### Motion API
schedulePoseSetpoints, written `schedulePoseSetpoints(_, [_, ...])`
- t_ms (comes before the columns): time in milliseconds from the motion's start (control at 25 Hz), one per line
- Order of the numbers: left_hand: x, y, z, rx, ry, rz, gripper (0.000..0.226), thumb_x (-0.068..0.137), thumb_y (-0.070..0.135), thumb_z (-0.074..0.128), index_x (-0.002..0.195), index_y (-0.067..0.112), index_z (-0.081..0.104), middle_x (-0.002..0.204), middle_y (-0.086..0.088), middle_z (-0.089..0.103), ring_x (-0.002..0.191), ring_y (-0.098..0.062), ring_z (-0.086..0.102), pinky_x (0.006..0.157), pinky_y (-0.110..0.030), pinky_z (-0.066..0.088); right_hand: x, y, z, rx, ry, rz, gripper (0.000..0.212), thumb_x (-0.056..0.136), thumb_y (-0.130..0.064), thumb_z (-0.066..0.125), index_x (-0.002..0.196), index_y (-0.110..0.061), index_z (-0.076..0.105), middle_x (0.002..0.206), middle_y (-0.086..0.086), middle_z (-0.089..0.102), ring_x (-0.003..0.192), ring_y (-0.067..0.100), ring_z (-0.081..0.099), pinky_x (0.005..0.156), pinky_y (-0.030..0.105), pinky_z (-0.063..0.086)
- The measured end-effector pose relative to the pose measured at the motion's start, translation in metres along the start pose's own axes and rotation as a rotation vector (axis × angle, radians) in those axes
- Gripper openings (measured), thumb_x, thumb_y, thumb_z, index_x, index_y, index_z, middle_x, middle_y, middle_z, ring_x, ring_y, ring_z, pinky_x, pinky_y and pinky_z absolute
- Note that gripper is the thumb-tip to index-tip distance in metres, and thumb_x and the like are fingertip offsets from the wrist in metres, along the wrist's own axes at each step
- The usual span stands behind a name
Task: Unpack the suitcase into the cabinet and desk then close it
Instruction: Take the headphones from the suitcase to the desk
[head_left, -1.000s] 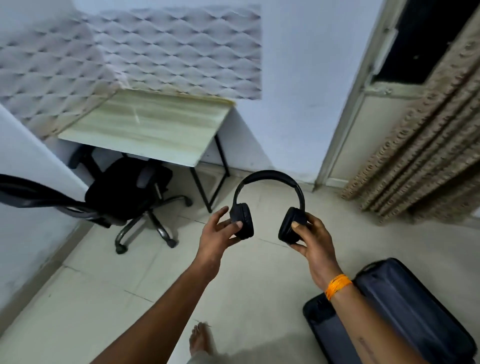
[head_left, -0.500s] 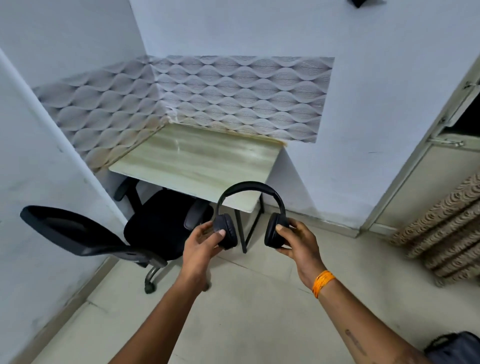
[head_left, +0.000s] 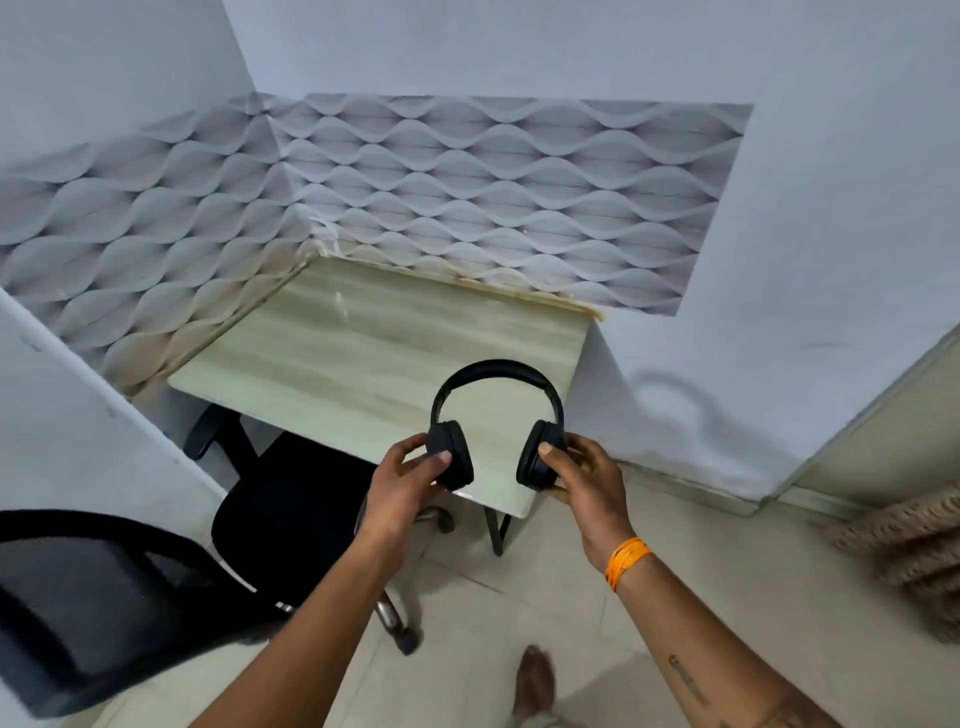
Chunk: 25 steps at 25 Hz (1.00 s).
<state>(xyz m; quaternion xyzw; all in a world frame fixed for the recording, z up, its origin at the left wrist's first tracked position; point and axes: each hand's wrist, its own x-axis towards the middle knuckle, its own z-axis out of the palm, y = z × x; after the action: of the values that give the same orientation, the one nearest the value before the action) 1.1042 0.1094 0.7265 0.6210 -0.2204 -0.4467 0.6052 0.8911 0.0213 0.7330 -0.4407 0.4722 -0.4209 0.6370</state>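
Black over-ear headphones (head_left: 497, 415), held upright in the air, headband arched on top, 2 padded cups facing each other w/ a gap between. Seen over the desk's (head_left: 363, 358) front right corner, not touching it. Desk: pale wood-grain top, bare, back & left edges against the walls, black legs.

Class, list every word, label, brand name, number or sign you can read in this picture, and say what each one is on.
None can be read.
Right forearm: a dark tattoo line that may be lettering, too small and blurred to read.
Headphones: no brand or label shows.
Desk, chair, patterned wall panel: no text shows.
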Motion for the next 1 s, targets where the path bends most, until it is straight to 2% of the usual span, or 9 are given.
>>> schedulePoseSetpoints(80, [0.044,0.007,0.012,0.003,0.012,-0.03,0.041,0.09,0.02,0.079,0.128,0.022,0.065,0.112,-0.009,0.079,0.102,-0.029,0.077,0.096,-0.046,0.057,0.047,-0.001,0.009,0.009,0.007,0.031,0.02,0.092,-0.02,0.078,0.111,-0.021,0.072,0.104,-0.001,0.079,0.1,0.018,0.076,0.085,0.044,0.064])
schedulePoseSetpoints(200, [0.107,0.023,0.025,0.01,0.033,-0.044,0.047,0.084,0.019,0.082,0.128,0.018,0.066,0.112,-0.012,0.079,0.105,-0.029,0.076,0.097,-0.043,0.057,0.101,-0.005,0.021,0.013,0.021,0.058,0.021,0.092,-0.022,0.078,0.112,-0.024,0.071,0.103,-0.003,0.08,0.097,0.014,0.076,0.087,0.046,0.064])
schedulePoseSetpoints(280, [0.15,0.028,0.033,0.017,0.033,-0.077,0.04,0.089,0.012,0.078,0.128,0.015,0.067,0.113,-0.012,0.078,0.104,-0.028,0.076,0.096,-0.043,0.057,0.138,-0.001,0.026,0.018,0.054,0.09,0.02,0.092,-0.021,0.078,0.111,-0.024,0.072,0.102,-0.003,0.079,0.095,0.012,0.076,0.086,0.046,0.064])
schedulePoseSetpoints(480, [0.252,0.028,0.06,0.067,-0.025,-0.154,0.037,0.091,0.007,0.075,0.128,0.012,0.068,0.113,-0.012,0.078,0.105,-0.028,0.076,0.091,-0.038,0.058,0.228,0.011,0.035,0.021,0.184,0.152,0.025,0.089,-0.023,0.082,0.112,-0.022,0.073,0.119,0.006,0.074,0.105,0.021,0.074,0.086,0.048,0.064])
schedulePoseSetpoints(600, [0.325,0.019,0.079,0.116,-0.08,-0.206,0.036,0.091,0.006,0.075,0.126,0.011,0.068,0.111,-0.011,0.079,0.105,-0.029,0.076,0.09,-0.038,0.058,0.291,0.016,0.037,-0.009,0.285,0.178,0.027,0.087,-0.023,0.083,0.112,-0.023,0.072,0.116,0.004,0.075,0.103,0.02,0.074,0.085,0.048,0.064])
schedulePoseSetpoints(680, [0.376,0.013,0.094,0.163,-0.12,-0.247,0.036,0.089,0.006,0.076,0.124,0.011,0.069,0.11,-0.01,0.079,0.107,-0.029,0.075,0.093,-0.04,0.058,0.332,0.021,0.036,-0.013,0.362,0.221,0.035,0.08,-0.027,0.087,0.112,-0.022,0.073,0.114,0.003,0.076,0.102,0.022,0.074,0.085,0.05,0.064])
schedulePoseSetpoints(800, [0.439,0.006,0.115,0.201,-0.162,-0.308,0.038,0.088,0.006,0.078,0.124,0.011,0.07,0.109,-0.009,0.079,0.106,-0.028,0.075,0.098,-0.044,0.058,0.384,0.03,0.033,-0.013,0.445,0.29,0.06,0.06,-0.046,0.09,0.113,-0.022,0.074,0.112,0.001,0.078,0.104,0.022,0.075,0.088,0.05,0.063])
schedulePoseSetpoints(920, [0.487,0.0,0.131,0.241,-0.189,-0.335,0.04,0.086,0.009,0.08,0.124,0.012,0.07,0.11,-0.009,0.079,0.105,-0.026,0.076,0.098,-0.045,0.059,0.423,0.036,0.032,-0.012,0.501,0.32,0.065,0.053,-0.049,0.088,0.111,-0.022,0.075,0.108,-0.001,0.079,0.102,0.021,0.075,0.091,0.05,0.062])
schedulePoseSetpoints(1000, [0.508,-0.003,0.139,0.267,-0.205,-0.343,0.041,0.086,0.009,0.081,0.125,0.012,0.071,0.112,-0.009,0.078,0.106,-0.026,0.075,0.094,-0.04,0.06,0.441,0.036,0.032,-0.015,0.535,0.34,0.069,0.05,-0.05,0.087,0.112,-0.022,0.075,0.108,0.0,0.078,0.102,0.022,0.075,0.091,0.05,0.062])
